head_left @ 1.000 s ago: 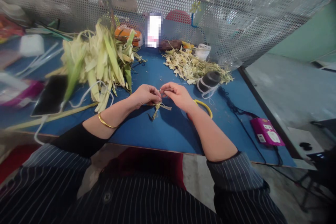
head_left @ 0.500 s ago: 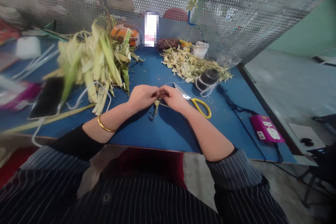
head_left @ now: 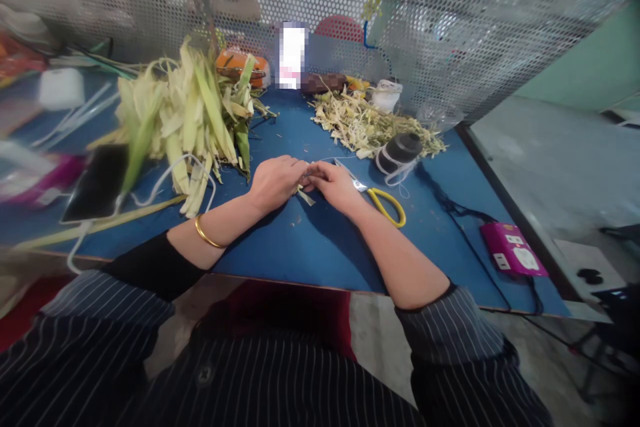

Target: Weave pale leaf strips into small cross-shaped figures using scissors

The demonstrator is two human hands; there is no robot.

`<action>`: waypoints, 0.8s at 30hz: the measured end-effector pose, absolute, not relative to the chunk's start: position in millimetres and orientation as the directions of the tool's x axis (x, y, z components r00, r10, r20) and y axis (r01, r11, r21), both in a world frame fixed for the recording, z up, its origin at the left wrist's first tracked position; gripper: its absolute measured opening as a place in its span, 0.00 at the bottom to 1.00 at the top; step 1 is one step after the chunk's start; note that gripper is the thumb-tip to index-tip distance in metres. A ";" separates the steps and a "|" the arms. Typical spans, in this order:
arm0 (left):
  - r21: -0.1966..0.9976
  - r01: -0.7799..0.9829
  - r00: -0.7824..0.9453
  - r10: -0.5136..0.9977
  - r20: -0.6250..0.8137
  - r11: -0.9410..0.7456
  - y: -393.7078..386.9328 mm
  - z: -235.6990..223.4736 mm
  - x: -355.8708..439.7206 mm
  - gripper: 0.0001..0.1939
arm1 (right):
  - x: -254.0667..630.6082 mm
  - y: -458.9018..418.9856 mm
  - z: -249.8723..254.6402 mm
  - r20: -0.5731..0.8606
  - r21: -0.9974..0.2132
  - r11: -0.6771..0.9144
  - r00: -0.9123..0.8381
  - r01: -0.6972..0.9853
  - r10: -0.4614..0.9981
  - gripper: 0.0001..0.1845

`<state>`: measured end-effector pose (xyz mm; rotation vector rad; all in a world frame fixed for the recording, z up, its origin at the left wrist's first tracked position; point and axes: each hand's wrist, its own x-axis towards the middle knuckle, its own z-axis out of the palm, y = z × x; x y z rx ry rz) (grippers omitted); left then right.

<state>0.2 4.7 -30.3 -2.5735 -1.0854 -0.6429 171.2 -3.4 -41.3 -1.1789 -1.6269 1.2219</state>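
Pale strip [head_left: 306, 198] mostly out of sight behind the fingers [head_left: 320, 174] of 2 hands [head_left: 274, 183] [head_left: 341, 192].

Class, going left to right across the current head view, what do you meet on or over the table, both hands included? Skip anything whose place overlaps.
White case → pile of corn husks → left hand → right hand → black spool → purple socket box.

On the table [head_left: 280, 253], a pile of corn husks [head_left: 187, 107] lies to my left, with a phone [head_left: 93, 188] beside it. Scissors [head_left: 374, 195] lie by my right hand [head_left: 334, 188]. Behind them is a spool [head_left: 400, 150], and behind that, scraps [head_left: 357, 123].
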 end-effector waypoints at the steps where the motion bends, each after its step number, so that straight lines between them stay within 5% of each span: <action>1: -0.080 0.714 0.629 0.586 0.511 -0.695 5.3 -30.7 0.2 0.11 | 171.8 -2.9 -42.0 0.062 -0.966 0.124 -0.262 0.228 0.963 0.08; 6: -0.059 0.662 0.651 0.536 0.537 -0.747 6.0 -32.2 0.6 0.13 | 175.4 -0.8 -46.3 0.129 -0.929 0.207 -0.255 0.307 0.958 0.10; 13: 0.053 0.687 0.608 0.614 0.503 -0.724 2.7 -33.7 1.6 0.12 | 172.9 -2.5 -43.1 0.065 -0.944 0.117 -0.174 0.309 0.983 0.05; 24: 0.319 0.664 0.488 0.715 0.501 -0.676 8.1 -32.1 -1.8 0.07 | 182.2 -0.4 -36.1 0.059 -0.901 0.120 -0.155 0.416 0.986 0.07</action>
